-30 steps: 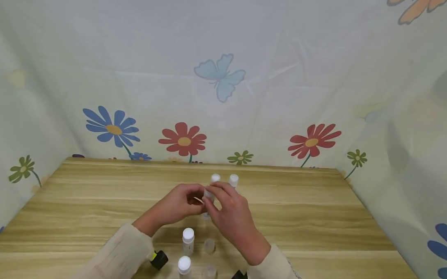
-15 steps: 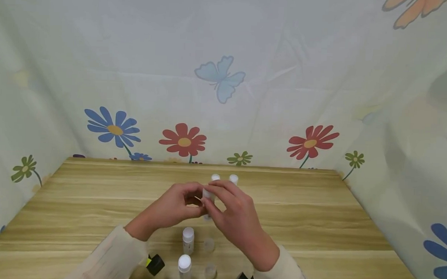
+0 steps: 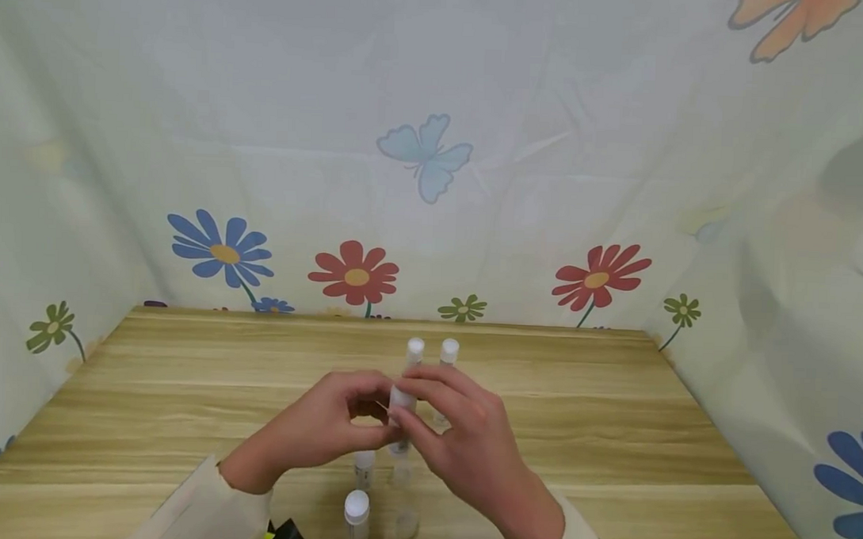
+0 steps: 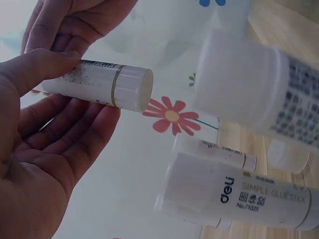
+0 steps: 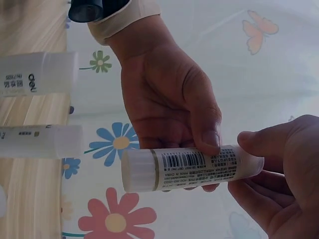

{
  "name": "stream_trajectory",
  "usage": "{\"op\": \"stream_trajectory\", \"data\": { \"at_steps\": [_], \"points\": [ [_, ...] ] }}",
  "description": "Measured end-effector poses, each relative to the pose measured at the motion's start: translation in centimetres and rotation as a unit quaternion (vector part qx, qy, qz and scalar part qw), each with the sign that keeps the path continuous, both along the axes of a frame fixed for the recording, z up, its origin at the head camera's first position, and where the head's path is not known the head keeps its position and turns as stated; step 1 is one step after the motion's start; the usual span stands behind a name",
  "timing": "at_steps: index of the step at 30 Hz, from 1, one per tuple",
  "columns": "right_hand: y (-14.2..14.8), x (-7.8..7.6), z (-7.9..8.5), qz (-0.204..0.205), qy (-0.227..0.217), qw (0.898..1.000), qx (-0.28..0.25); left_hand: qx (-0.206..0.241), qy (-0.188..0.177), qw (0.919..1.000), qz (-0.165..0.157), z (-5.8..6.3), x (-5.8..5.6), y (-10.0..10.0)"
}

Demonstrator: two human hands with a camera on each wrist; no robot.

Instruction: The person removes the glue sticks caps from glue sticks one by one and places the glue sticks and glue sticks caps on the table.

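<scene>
Both hands hold one white glue stick (image 3: 402, 397) above the middle of the table. My left hand (image 3: 322, 420) grips its printed body between thumb and fingers. The thumb and fingers of my right hand (image 3: 468, 441) pinch its upper end, seen at the right in the right wrist view. The other end of the held glue stick (image 4: 132, 88), beyond a gold ring, sticks out free in the left wrist view. Two standing glue sticks, one nearer (image 3: 356, 517) and one partly hidden behind the left hand (image 3: 363, 469), are below the hands in the head view.
Two more white-topped glue sticks, left (image 3: 415, 350) and right (image 3: 449, 351), stand behind the hands. A small translucent cap-like piece (image 3: 407, 525) lies near the front, with another (image 3: 401, 475) behind it. The wooden table (image 3: 583, 433) meets a flowered cloth (image 3: 518, 249) at the back.
Both hands, with the glue stick between them, have come lower in the head view, covering more of one standing glue stick. The two rear glue sticks show more. The grip looks much the same.
</scene>
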State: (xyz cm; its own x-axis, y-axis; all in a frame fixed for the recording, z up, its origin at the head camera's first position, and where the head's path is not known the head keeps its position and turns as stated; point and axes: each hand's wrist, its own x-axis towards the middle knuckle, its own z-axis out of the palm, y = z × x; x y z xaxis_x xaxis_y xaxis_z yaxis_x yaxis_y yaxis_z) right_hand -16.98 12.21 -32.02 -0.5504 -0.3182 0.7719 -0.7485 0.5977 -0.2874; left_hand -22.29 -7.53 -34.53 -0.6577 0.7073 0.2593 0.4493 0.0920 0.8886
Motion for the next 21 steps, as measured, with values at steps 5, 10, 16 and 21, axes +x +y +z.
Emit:
{"op": "stream_trajectory", "data": {
  "at_steps": [5,10,16,21],
  "points": [
    [0.3,0.8,0.2,0.020,0.004,1.000,-0.005,0.007,0.000,0.9998,-0.017,0.4,0.9,-0.1],
    [0.6,1.5,0.4,0.036,-0.001,0.999,-0.005,0.012,-0.003,0.9994,-0.033,0.7,1.6,-0.3],
    [0.9,1.8,0.4,0.094,0.017,0.995,-0.009,0.041,0.010,0.9961,-0.077,0.7,2.2,-0.3],
    [1.2,1.9,0.3,0.136,0.036,0.990,-0.004,0.045,0.017,0.9941,-0.097,0.6,2.7,-0.5]
  ]
}}
